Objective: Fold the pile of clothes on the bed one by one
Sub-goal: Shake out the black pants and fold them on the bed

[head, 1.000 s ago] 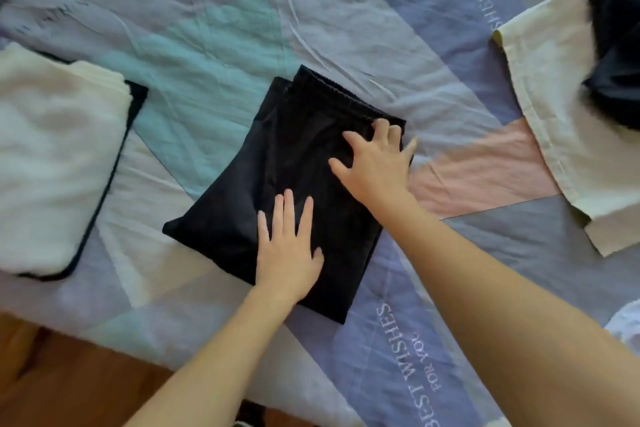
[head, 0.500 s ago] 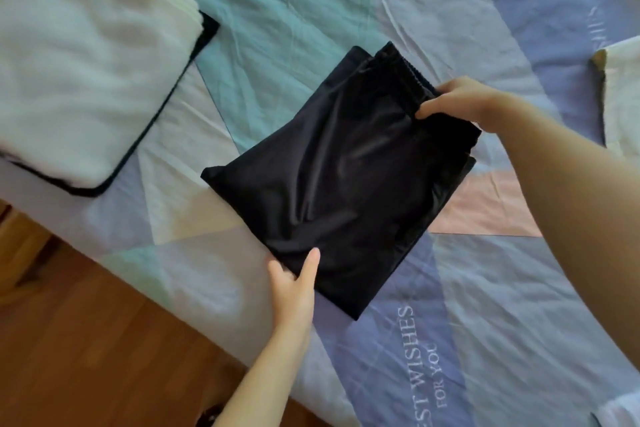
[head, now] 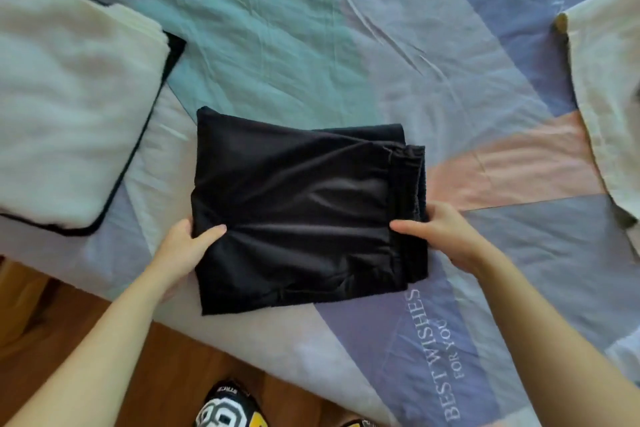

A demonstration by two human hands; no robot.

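Head view, the only one: the person is standing at the bed (head: 346,28) edge and holding a folded black garment (head: 301,211) by its two sides. The left hand (head: 183,246) is gripping the garment's left edge, thumb lying on top and fingers tucked under the cloth. The right hand (head: 440,236) is pinching the right edge near the gathered waistband, thumb on top, fingers under. The garment is sitting near the front edge of the bed, roughly centred, already a compact rectangle.

Progress, as a judgement: this piece is looking folded and is probably being squared up or about to be carried off. A finished stack is sitting just to the left: a folded cream garment (head: 69,114) lying on top of a dark piece whose edge (head: 138,149) is showing along the right and bottom. Still to do: a cream unfolded garment (head: 602,97) is lying at the right edge of the frame, well apart from the black one. How many more are waiting out of frame, cannot tell.

Writing: the bedsheet is reading "BEST WISHES FOR YOU" (head: 436,357) near the front right; a fainter repeat at top right is too blurred to read. A patterned slipper (head: 228,406) is showing on the wooden floor (head: 166,357), with small lettering that is not legible.
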